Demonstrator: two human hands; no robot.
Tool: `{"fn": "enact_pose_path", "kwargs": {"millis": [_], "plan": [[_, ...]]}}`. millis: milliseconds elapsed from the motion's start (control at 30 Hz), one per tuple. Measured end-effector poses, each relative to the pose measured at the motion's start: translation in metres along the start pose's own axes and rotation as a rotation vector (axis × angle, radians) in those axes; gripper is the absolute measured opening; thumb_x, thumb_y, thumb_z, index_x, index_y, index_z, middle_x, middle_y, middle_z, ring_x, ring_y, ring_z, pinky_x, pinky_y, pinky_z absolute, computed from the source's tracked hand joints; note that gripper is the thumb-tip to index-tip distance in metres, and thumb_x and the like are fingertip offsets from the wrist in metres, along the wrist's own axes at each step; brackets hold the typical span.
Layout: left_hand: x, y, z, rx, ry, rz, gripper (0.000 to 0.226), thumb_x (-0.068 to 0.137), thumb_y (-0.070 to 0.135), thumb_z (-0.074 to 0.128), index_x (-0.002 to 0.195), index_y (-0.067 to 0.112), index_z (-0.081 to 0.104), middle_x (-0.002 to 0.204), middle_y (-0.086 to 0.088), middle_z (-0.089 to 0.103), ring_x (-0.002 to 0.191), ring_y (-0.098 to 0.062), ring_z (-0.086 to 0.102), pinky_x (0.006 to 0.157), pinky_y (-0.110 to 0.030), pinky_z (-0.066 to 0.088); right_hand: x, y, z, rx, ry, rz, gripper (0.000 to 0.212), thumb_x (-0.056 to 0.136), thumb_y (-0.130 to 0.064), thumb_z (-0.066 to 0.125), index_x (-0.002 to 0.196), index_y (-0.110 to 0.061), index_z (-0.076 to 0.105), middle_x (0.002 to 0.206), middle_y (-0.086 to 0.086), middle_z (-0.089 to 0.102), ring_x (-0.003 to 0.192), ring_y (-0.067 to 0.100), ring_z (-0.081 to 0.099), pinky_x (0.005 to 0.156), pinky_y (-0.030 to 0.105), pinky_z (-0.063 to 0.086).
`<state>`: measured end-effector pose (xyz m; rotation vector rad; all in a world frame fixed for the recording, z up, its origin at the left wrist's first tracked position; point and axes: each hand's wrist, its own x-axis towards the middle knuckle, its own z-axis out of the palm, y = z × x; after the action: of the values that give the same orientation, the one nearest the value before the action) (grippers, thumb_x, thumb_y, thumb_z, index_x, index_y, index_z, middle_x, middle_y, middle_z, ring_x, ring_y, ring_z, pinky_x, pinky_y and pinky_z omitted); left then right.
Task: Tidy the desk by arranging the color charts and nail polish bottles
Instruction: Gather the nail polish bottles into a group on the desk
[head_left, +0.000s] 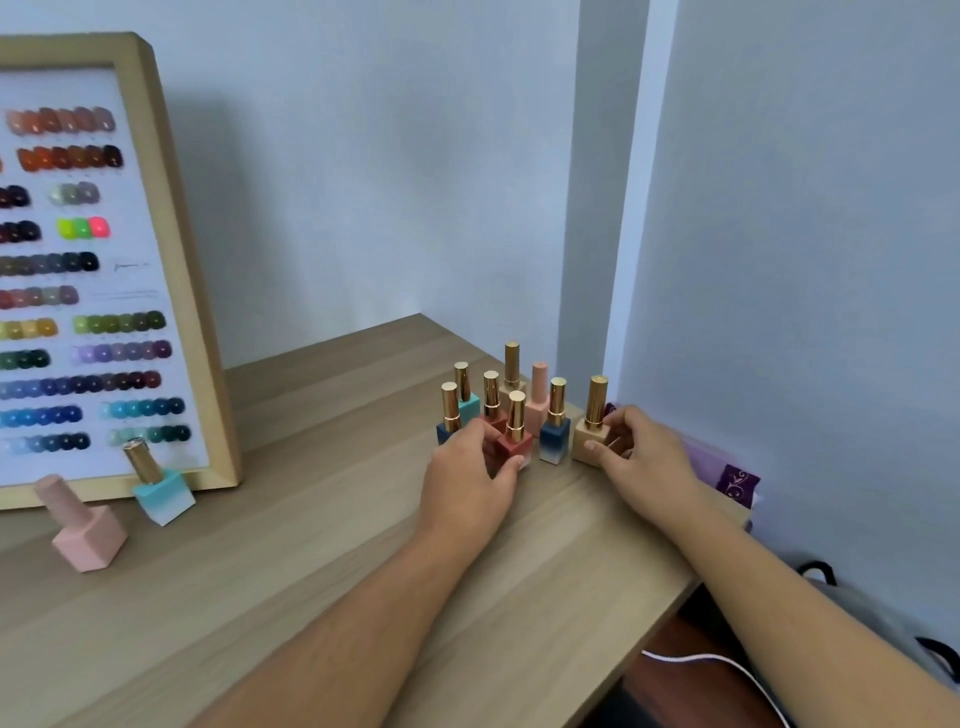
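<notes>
Several nail polish bottles with gold caps stand clustered at the desk's back right corner. My left hand (470, 480) grips the red bottle (514, 439) at the front of the cluster. My right hand (641, 457) holds the beige bottle (592, 428) at the cluster's right end. A blue bottle (555, 434) stands between them. A wood-framed color chart (93, 270) leans upright at the left. In front of it stand a teal bottle (158, 486) and a pink bottle (85, 525), apart from the cluster.
The wooden desk (322, 561) meets grey walls at the back and right. A purple cloth (727, 475) lies along the right edge behind my right hand. A grey bag (852, 613) and a white cable (727, 670) lie below the desk's right edge.
</notes>
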<state>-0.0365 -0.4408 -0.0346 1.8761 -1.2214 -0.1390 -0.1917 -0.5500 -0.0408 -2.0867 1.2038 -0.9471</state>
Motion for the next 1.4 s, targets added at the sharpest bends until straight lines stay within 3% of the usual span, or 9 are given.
{"fn": "enact_pose_path", "kwargs": {"millis": [300, 500, 700, 833, 933, 967, 1067, 1267, 1400], "plan": [[-0.005, 0.0, -0.004, 0.002, -0.005, -0.009, 0.026, 0.076, 0.035, 0.073, 0.095, 0.025, 0.056, 0.087, 0.008, 0.063, 0.083, -0.009, 0.06, 0.078, -0.033, 0.056, -0.005, -0.003, -0.002, 0.103, 0.069, -0.011, 0.031, 0.077, -0.033, 0.07, 0.098, -0.025, 0.049, 0.088, -0.008, 0.055, 0.081, 0.007, 0.054, 0.061, 0.016, 0.04], [-0.025, -0.013, -0.035, 0.033, 0.09, 0.057, 0.024, 0.078, 0.03, 0.071, 0.095, 0.029, 0.053, 0.08, 0.01, 0.059, 0.075, -0.003, 0.057, 0.066, -0.017, 0.046, -0.023, -0.011, -0.01, 0.185, 0.293, -0.165, 0.023, 0.076, -0.022, 0.069, 0.09, -0.022, 0.05, 0.083, -0.008, 0.054, 0.075, 0.004, 0.05, 0.063, 0.014, 0.037], [-0.055, -0.041, -0.099, 0.139, 0.248, 0.149, 0.021, 0.08, 0.025, 0.069, 0.095, 0.029, 0.055, 0.079, 0.013, 0.06, 0.076, 0.002, 0.056, 0.061, -0.01, 0.036, -0.055, -0.064, 0.017, 0.141, 0.014, -0.45, 0.019, 0.076, -0.019, 0.068, 0.087, -0.024, 0.053, 0.08, -0.013, 0.052, 0.075, 0.0, 0.048, 0.066, 0.008, 0.038], [-0.075, -0.062, -0.146, 0.211, 0.391, 0.18, 0.021, 0.079, 0.014, 0.07, 0.091, 0.023, 0.056, 0.077, 0.011, 0.058, 0.074, 0.002, 0.054, 0.064, -0.008, 0.038, -0.065, -0.109, 0.059, 0.183, -0.218, -0.507, 0.018, 0.079, -0.029, 0.066, 0.092, -0.028, 0.054, 0.085, -0.014, 0.054, 0.082, -0.001, 0.05, 0.068, 0.009, 0.041], [-0.089, -0.083, -0.182, 0.201, 0.555, 0.138, 0.022, 0.079, 0.008, 0.069, 0.088, 0.021, 0.055, 0.074, 0.01, 0.057, 0.073, 0.002, 0.054, 0.083, -0.029, 0.05, -0.073, -0.141, 0.103, 0.21, -0.358, -0.514, 0.02, 0.08, -0.033, 0.065, 0.095, -0.033, 0.052, 0.087, -0.017, 0.053, 0.083, -0.007, 0.048, 0.066, 0.008, 0.04], [-0.092, -0.092, -0.194, 0.203, 0.608, 0.101, 0.022, 0.079, 0.009, 0.069, 0.088, 0.022, 0.054, 0.074, 0.011, 0.057, 0.073, 0.003, 0.054, 0.08, -0.034, 0.051, -0.076, -0.153, 0.119, 0.227, -0.396, -0.521, 0.021, 0.08, -0.033, 0.065, 0.097, -0.033, 0.053, 0.088, -0.017, 0.053, 0.083, -0.006, 0.049, 0.066, 0.008, 0.04], [-0.099, -0.122, -0.224, 0.212, 0.709, -0.043, 0.022, 0.078, 0.018, 0.07, 0.089, 0.025, 0.052, 0.079, 0.012, 0.057, 0.075, -0.001, 0.053, 0.065, -0.019, 0.04, -0.084, -0.182, 0.162, 0.317, -0.423, -0.523, 0.025, 0.079, -0.029, 0.067, 0.101, -0.028, 0.055, 0.094, -0.011, 0.056, 0.085, 0.001, 0.052, 0.068, 0.006, 0.038], [-0.091, -0.167, -0.242, 0.076, 0.521, -0.426, 0.052, 0.067, 0.036, 0.08, 0.107, 0.019, 0.052, 0.102, 0.0, 0.057, 0.091, -0.015, 0.055, 0.079, -0.027, 0.044, -0.086, -0.218, 0.219, 0.324, -0.359, -0.525, 0.043, 0.08, -0.026, 0.067, 0.119, -0.018, 0.052, 0.113, -0.003, 0.053, 0.1, 0.005, 0.049, 0.087, 0.013, 0.036], [-0.083, -0.174, -0.24, 0.079, 0.478, -0.403, 0.05, 0.064, 0.043, 0.08, 0.1, 0.026, 0.051, 0.096, 0.006, 0.058, 0.089, -0.01, 0.057, 0.078, -0.024, 0.046, -0.078, -0.236, 0.239, 0.314, -0.339, -0.484, 0.047, 0.081, -0.026, 0.068, 0.123, -0.015, 0.05, 0.12, 0.0, 0.052, 0.109, 0.012, 0.051, 0.097, 0.024, 0.041]]}}
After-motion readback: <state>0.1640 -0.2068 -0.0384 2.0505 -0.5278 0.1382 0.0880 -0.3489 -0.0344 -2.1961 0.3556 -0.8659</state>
